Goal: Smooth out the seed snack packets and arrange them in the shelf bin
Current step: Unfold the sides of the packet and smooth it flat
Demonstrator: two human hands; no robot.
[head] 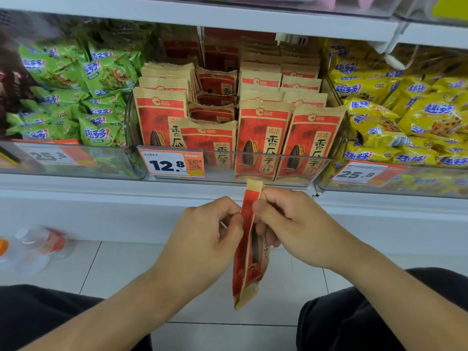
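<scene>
A red and tan seed packet (249,264) hangs edge-on below the shelf, in front of the floor. My left hand (210,231) pinches its left side near the top. My right hand (283,224) grips the same packet from the right, fingers curled round its upper part. Above, a clear shelf bin (253,171) holds several matching seed packets (263,140) standing in rows; one packet (207,140) at the front sits lower and others behind it lie tilted.
Green snack packs (96,97) fill the bin to the left, yellow snack packs (417,117) the bin to the right. A price tag (172,164) reading 12.8 hangs on the bin front. A plastic bottle (38,247) lies on the tiled floor at left. My knees frame the bottom.
</scene>
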